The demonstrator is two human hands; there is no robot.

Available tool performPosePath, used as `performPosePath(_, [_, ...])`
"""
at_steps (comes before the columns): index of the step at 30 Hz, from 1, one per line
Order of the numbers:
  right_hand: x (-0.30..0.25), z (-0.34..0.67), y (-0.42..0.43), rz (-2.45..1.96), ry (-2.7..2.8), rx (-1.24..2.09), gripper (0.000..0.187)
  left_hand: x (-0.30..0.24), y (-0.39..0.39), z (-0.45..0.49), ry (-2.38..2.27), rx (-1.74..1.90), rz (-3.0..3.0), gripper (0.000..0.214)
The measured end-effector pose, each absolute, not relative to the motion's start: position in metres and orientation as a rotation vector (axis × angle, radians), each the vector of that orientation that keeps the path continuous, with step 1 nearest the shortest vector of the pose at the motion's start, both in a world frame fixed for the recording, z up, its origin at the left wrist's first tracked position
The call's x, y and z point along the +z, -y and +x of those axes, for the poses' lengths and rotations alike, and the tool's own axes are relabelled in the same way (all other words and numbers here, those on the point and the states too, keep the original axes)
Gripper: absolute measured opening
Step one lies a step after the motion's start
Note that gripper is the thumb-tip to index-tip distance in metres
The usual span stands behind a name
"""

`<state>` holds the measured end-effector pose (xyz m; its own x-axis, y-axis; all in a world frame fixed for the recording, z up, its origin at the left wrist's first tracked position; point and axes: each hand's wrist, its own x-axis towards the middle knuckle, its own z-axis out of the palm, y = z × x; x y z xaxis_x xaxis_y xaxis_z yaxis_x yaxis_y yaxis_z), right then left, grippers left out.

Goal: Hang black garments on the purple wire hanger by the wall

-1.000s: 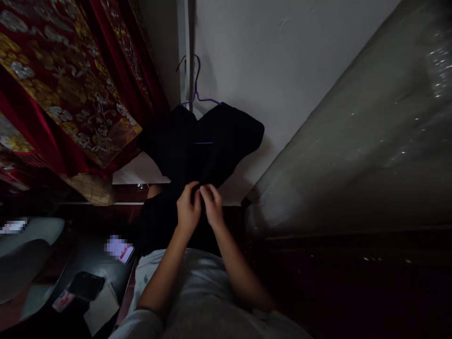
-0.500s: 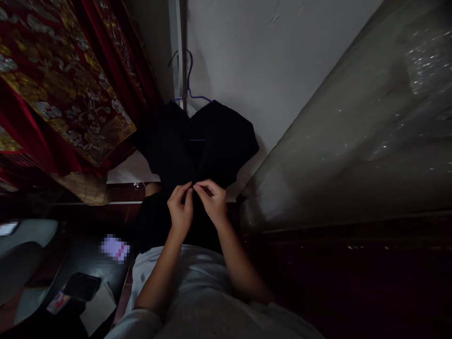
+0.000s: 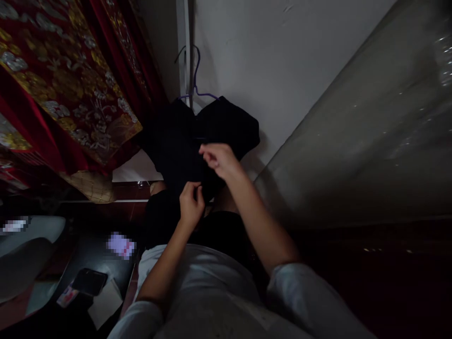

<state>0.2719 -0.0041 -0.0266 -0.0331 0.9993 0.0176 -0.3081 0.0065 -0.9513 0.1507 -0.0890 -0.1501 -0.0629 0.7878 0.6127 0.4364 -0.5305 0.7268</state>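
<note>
A black short-sleeved garment point(image 3: 176, 150), open at the neck, hangs in front of me on a purple wire hanger point(image 3: 197, 75). Low on its front, my left hand point(image 3: 191, 202) pinches the dark cloth near the hem between thumb and fingers. Higher up, my right hand point(image 3: 219, 159) is raised over the garment's front with its fingers curled in and slightly blurred. What the right fingertips hold, if anything, is too dark and small to make out.
Red cloth with gold and silver embroidery point(image 3: 70, 89) hangs at left. A large plastic-covered bundle point(image 3: 346, 141) leans at right. Lower left, a dark seat point(image 3: 93, 254) bears a black phone point(image 3: 90, 281), white paper point(image 3: 105, 303) and a blurred-out lit screen point(image 3: 121, 246).
My right hand has left the left hand's side and moved up over the garment's front. The left hand keeps its pinch at the hem. The view has shifted slightly.
</note>
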Motion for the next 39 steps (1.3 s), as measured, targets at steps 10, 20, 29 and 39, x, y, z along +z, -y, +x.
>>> performPosePath(10, [0.033,0.287,-0.029,-0.851,0.987,1.077,0.028,-0.091,0.066,0.188,-0.848,1.295,2.108,0.019])
performPosePath(20, [0.021,0.289,-0.016,-0.846,1.181,0.96,0.024,0.022,-0.023,0.139,-0.902,1.605,2.491,0.023])
performPosePath(29, [-0.025,0.258,-0.022,-1.17,1.366,0.665,0.027,0.045,-0.074,0.065,-1.268,2.143,2.082,0.037])
performPosePath(39, [-0.015,0.248,-0.001,-0.953,1.43,0.755,0.021,0.002,-0.113,0.001,-1.462,2.009,1.172,0.023])
